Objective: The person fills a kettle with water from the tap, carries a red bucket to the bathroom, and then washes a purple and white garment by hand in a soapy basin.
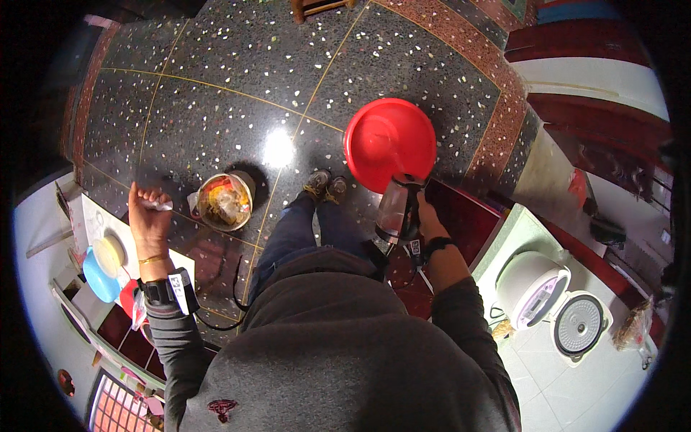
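My right hand (429, 216) grips the black handle of a kettle with a see-through body (397, 210), tilted over the near edge of a red plastic basin (386, 137). A thin stream appears to run from its spout into the basin. What the basin stands on is hidden beneath it. On the left, my left hand (151, 216) is raised with curled fingers around a small whitish thing, perhaps crumpled tissue or film. Between that hand and my legs a bucket (245, 189) holding mixed waste and plastic wrappers stands on the floor.
An open white rice cooker (526, 281) stands on the tiled counter at right. At left are a light counter with a blue basin (102, 275) and a red container (128, 298). A wooden stool (324, 7) is at the top. A black cable hangs from my left wrist device.
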`<state>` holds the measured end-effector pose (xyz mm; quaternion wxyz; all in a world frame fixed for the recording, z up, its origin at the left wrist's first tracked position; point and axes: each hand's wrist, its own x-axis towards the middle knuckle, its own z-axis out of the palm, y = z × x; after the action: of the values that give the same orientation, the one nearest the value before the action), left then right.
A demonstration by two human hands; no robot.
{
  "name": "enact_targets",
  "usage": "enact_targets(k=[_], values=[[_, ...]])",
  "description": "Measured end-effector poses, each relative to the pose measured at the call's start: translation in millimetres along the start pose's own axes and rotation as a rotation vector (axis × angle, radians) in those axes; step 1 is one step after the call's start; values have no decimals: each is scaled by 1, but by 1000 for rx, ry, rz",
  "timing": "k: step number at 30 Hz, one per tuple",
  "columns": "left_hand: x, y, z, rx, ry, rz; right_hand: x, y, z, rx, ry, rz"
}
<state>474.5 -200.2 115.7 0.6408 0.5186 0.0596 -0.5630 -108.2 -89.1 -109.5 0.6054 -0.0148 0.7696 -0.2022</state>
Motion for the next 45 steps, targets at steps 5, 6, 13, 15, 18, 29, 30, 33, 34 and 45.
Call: enact_targets(k=[5,6,13,15,18,29,30,33,34,45], values=[[-2,-1,-4,-50,-13,5,6,-11,-2,-41,12,29],[-2,0,-6,-11,-3,18,7,-13,-2,-69,32,33],[5,-21,0,58,-65,-120,7,-7,-3,-110,-3,-32],[18,-66,22,443,-72,-73,7,-3,-4,-84,-2,-42],[40,-154,73,1007,-396,-245,3,2,-4,-251,61,-130],[25,-465,171,1936,-1523,-201,-33,-18,8,-577,270,-166],[27,-473,170,1945,-1584,-147,-36,-20,7,-569,268,-166],[36,-487,164,1950,-1700,-106,-42,-24,10,-651,291,-289],[42,-490,164,1949,-1704,-155,-44,-25,11,-736,294,-302],[58,-537,167,1931,-1695,-236,-42,-39,17,-565,339,-138]])
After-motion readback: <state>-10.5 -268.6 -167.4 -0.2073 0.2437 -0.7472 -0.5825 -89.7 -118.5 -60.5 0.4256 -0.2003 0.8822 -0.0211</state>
